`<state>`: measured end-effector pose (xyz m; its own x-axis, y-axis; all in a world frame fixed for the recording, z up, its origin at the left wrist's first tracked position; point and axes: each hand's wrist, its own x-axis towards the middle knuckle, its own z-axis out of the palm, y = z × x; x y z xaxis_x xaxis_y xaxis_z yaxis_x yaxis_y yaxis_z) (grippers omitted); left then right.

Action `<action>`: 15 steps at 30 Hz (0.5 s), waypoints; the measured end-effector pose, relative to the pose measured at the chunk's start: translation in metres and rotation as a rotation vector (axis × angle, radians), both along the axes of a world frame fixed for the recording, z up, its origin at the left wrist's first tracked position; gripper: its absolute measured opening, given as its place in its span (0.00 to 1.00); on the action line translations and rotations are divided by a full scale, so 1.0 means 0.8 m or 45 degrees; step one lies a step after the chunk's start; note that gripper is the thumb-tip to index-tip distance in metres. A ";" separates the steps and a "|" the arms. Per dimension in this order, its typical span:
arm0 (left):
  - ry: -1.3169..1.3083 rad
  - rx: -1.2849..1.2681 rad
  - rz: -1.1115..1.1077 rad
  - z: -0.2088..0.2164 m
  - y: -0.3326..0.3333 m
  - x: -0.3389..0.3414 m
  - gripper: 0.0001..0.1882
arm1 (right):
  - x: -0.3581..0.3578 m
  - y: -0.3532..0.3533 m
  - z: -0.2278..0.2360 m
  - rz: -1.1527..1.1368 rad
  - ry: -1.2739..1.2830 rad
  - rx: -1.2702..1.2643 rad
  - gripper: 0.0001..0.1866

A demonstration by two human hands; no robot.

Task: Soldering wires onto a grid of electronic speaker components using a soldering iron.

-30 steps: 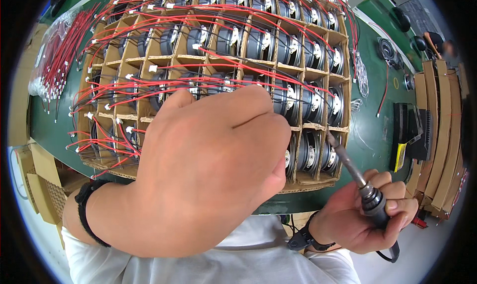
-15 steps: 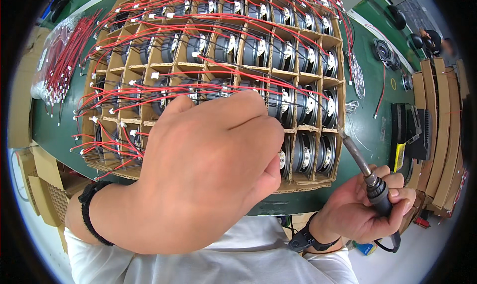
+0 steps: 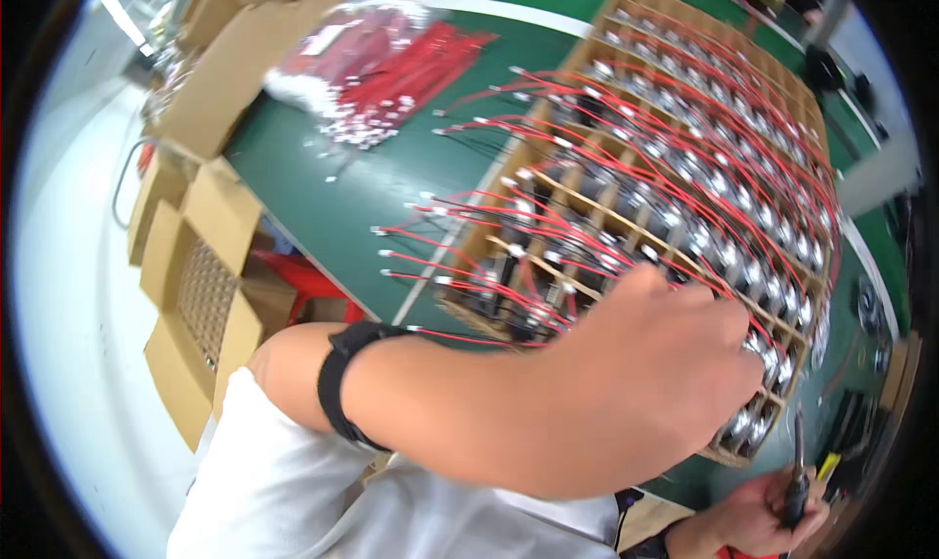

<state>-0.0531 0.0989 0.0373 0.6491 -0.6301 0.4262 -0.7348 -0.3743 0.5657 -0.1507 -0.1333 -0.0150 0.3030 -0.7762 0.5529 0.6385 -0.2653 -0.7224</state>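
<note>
My left hand (image 3: 675, 378) is closed, knuckles up, over the near part of a divided cardboard tray (image 3: 471, 316). Its fingertips are hidden, so anything pinched there cannot be made out. Round speakers (image 3: 745, 427) with black and silvery bodies stand in the tray's cells. Red and black wires (image 3: 626, 134) with small white connectors lie across the cells and hang over the left edge. At the lower right, my right hand (image 3: 768, 515) is wrapped around a soldering iron (image 3: 797, 491), its metal tip pointing up beside the tray's near right corner.
On the green table (image 3: 293, 182), a clear plastic bag (image 3: 323, 55) lies with a bundle of red wires (image 3: 425, 70). An open cardboard box (image 3: 166, 339) and a red stool (image 3: 311, 277) are at the left. Black equipment (image 3: 851, 422) stands at the far right.
The view has swung left, so the tray appears further right and tilted. My left hand remains closed over the tray; my right hand still holds the soldering iron, now lower in view.
</note>
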 end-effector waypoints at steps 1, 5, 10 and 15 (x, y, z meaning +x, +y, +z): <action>0.059 -0.068 0.042 0.002 0.023 0.014 0.03 | 0.006 0.000 0.001 -0.057 -0.019 -0.141 0.15; 0.090 0.116 0.813 -0.002 0.169 0.123 0.08 | 0.010 0.005 0.007 -0.050 0.026 -0.036 0.17; 0.102 0.532 1.210 -0.058 0.267 0.201 0.11 | 0.008 0.006 0.006 -0.008 0.029 -0.033 0.17; 0.302 0.482 1.177 -0.052 0.279 0.224 0.12 | 0.008 0.007 0.006 -0.050 0.006 -0.010 0.17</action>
